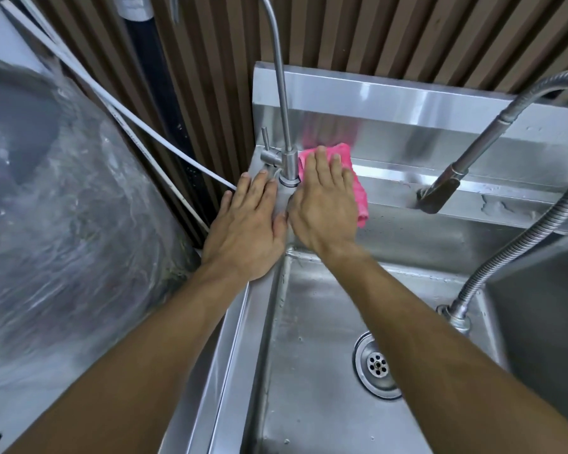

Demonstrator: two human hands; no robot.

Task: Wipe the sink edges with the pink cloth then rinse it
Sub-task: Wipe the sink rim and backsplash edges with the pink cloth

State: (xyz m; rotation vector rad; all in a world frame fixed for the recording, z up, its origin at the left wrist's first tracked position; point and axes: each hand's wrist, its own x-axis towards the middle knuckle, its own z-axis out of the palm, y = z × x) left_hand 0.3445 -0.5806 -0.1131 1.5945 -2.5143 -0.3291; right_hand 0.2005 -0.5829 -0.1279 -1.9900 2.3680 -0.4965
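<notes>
Now, working outward from the drain [377, 365], which serves as the landmark:

Basin: the sink [309, 388] is lying open beyond the forearms, wet, with nothing in it that I can see.

Left hand: the left hand [246, 231] is resting flat and open, holding nothing, on the sink's left rim, up and left of the drain, fingers pointing at the base of the thin tap [289, 168].

Right hand: the right hand [325, 208] is pressing down with fingers spread, palm on the pink cloth [358, 191], farther from the drain than the left hand's wrist and just right of the tap base.

Cloth position: it is lying on the back ledge, straight up from the drain, its long axis running along that ledge toward the spray head [440, 194].

Deciding relation: the right hand is the one on the cloth, and the unwiped ledge seems to be stretching rightward, so the stroke is likely heading that way.

Hidden: most of the cloth is sitting under the palm; its fold is hard to make out.

Unclear: the pink on the backsplash [407, 103] is looking like a reflection.
</notes>
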